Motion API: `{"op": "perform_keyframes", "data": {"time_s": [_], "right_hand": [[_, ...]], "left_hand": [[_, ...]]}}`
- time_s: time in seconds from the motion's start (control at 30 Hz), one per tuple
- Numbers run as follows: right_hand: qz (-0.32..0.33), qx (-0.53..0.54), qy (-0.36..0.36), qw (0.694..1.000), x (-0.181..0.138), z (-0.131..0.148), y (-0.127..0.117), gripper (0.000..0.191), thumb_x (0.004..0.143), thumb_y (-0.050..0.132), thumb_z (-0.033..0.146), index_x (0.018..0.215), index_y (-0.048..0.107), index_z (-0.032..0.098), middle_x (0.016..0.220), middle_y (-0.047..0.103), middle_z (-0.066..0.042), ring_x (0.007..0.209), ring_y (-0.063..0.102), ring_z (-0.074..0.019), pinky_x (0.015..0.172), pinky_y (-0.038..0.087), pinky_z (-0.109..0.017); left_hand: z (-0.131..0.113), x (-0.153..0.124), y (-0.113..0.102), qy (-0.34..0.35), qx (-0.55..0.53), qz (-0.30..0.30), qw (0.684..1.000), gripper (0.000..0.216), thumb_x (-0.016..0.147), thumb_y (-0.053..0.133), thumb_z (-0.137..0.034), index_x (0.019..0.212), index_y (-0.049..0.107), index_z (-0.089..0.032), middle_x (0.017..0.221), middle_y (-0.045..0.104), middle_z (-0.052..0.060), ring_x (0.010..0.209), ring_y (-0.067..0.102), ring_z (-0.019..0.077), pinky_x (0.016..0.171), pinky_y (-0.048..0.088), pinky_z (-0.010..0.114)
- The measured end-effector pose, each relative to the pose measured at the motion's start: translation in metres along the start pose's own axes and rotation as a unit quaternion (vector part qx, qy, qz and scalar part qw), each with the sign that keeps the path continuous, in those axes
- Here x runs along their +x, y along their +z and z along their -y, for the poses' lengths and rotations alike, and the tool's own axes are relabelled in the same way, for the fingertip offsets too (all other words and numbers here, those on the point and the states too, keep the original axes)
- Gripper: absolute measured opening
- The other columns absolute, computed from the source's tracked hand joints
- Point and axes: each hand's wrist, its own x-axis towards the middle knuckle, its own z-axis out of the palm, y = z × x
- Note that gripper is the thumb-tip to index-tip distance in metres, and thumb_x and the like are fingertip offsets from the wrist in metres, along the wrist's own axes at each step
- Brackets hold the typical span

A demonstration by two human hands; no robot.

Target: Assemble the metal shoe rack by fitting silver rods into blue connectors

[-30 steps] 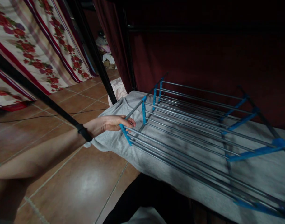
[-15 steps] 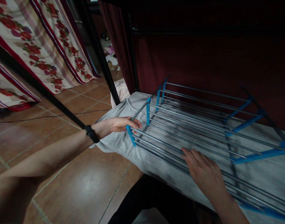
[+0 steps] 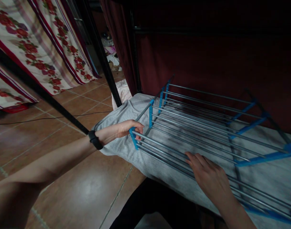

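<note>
A rack of grey metal rods with blue plastic brackets (image 3: 150,115) lies on a grey sheet. My left hand (image 3: 130,128) is curled around the rack's near left corner, at a blue end bracket (image 3: 133,138); its fingers pass behind the bracket and are partly hidden. My right hand (image 3: 207,173) lies over the front rods (image 3: 164,148), with its fingers closed together on them and the thumb side out of sight. On my left wrist sits a black band (image 3: 95,140).
The grey sheet (image 3: 126,152) covers a low bed within a black metal frame (image 3: 107,70). Dark red cloth (image 3: 195,66) hangs behind the rack. To the left are a tiled floor (image 3: 88,187), a thin cable (image 3: 52,118) and a floral curtain (image 3: 38,47).
My left hand has shifted very slightly at the corner bracket, its fingers curling more. The right hand and the rack stay almost in place, and the view has tilted a little.
</note>
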Motion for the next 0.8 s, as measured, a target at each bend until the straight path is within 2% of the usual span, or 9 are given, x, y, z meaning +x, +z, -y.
{"op": "perform_keyframes", "data": {"time_s": [0.23,0.4,0.57,0.8], "right_hand": [[0.009,0.005,0.001,1.000,0.0002,-0.0025,-0.0008,0.029,0.101,0.049,0.028,0.125,0.059,0.017,0.094,0.070,-0.004,0.075,0.065,-0.0140,0.067,0.042,-0.030],[0.010,0.008,0.007,1.000,0.0008,-0.0045,-0.0007,0.028,0.102,0.047,0.029,0.124,0.060,0.018,0.098,0.071,-0.005,0.075,0.066,-0.0137,0.066,0.042,-0.029],[0.015,0.009,0.003,1.000,-0.0006,-0.0042,-0.0008,0.029,0.102,0.047,0.029,0.126,0.059,0.018,0.097,0.071,-0.004,0.074,0.065,-0.0128,0.067,0.041,-0.029],[0.013,0.007,-0.001,1.000,-0.0005,-0.0041,0.0003,0.029,0.101,0.048,0.028,0.126,0.059,0.018,0.094,0.071,-0.003,0.073,0.064,-0.0128,0.065,0.041,-0.029]], "left_hand": [[0.0020,0.0004,0.0000,0.020,-0.044,0.013,0.999,0.025,0.073,0.065,-0.035,0.060,0.066,-0.014,0.056,0.053,0.002,0.057,0.060,0.0183,0.066,0.051,0.032],[0.0048,0.0017,-0.0020,-0.009,-0.049,0.008,0.999,0.031,0.077,0.066,-0.043,0.070,0.068,-0.014,0.060,0.062,0.007,0.063,0.063,0.0216,0.071,0.052,0.035],[0.0060,0.0027,-0.0038,0.012,-0.057,0.019,0.998,0.030,0.077,0.069,-0.040,0.064,0.065,-0.014,0.058,0.056,0.003,0.058,0.059,0.0176,0.069,0.049,0.032],[0.0058,0.0019,-0.0024,0.016,-0.035,0.007,0.999,0.029,0.080,0.066,-0.039,0.065,0.066,-0.014,0.060,0.058,0.005,0.058,0.057,0.0174,0.067,0.046,0.032]]}}
